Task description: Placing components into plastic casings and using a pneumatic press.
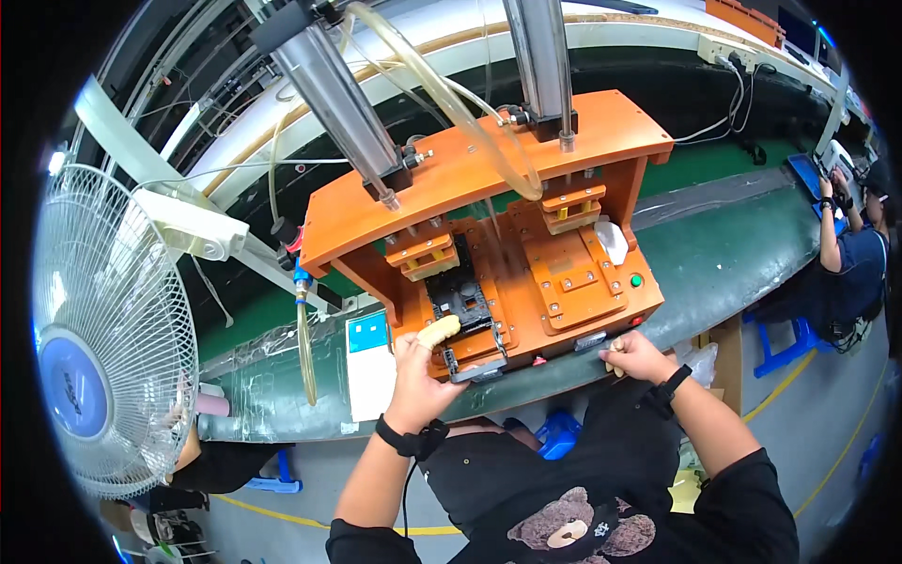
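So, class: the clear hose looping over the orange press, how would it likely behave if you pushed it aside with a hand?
The clear hose would probably bend easily, since it hangs in a loose curve over the orange press. It looks thin-walled and see-through, so likely light. Both ends run down to the machine, so it would probably swing back rather than stay put.

Fan: to your left you have a white mesh fan (pixel 111 329) with a blue hub, close to the bench edge.
Belt: a green conveyor belt (pixel 742 240) runs behind the bench, away to your right.
Co-worker: a person in dark blue (pixel 850 268) sits far right.
Stool: a blue stool (pixel 785 343) stands beside that person.
Floor line: a yellow line (pixel 282 517) crosses the grey floor.
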A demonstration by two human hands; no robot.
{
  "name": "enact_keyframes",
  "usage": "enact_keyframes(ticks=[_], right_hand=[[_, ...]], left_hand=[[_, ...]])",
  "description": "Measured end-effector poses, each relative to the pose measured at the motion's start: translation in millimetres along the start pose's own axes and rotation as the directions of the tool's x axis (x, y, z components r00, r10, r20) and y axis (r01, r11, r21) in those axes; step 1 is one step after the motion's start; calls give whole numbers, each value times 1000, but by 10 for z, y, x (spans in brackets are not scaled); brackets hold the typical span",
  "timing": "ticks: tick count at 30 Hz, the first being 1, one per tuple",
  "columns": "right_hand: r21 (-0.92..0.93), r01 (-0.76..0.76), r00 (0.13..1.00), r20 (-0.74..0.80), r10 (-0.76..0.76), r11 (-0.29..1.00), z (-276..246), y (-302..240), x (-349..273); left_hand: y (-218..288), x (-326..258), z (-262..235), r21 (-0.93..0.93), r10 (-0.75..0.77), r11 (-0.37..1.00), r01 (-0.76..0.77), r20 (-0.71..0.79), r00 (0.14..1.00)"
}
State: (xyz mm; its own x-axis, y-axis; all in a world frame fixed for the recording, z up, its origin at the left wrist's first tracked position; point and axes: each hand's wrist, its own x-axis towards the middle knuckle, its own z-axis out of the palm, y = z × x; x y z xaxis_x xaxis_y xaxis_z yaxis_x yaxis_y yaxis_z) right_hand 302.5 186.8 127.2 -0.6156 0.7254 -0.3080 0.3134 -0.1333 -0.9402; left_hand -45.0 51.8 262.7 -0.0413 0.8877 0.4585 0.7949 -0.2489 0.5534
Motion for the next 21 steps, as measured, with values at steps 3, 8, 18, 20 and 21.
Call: enact_keyframes(ticks=[3,8,18,20,21], right_hand=[[4,9,1000,-5,-9,1000,-37,83,30],[89,-1,1000,-11,2,996,-33,94,49],[115,0,998,-68,8,993,-33,103,60],[117,3,997,-76,6,993,-20,88,59],[113,3,997,-73,5,994,-12,72,56]], left_hand=[[-64,122,-85,10,-35,999,35,61,998],[-265,366,-153,47,-52,998,47,128,990],[-173,580,-321,228,26,968,-106,330,944],[-157,584,-336,243,29,962,-122,352,936],[-162,576,-337,243,28,963,-119,348,937]])
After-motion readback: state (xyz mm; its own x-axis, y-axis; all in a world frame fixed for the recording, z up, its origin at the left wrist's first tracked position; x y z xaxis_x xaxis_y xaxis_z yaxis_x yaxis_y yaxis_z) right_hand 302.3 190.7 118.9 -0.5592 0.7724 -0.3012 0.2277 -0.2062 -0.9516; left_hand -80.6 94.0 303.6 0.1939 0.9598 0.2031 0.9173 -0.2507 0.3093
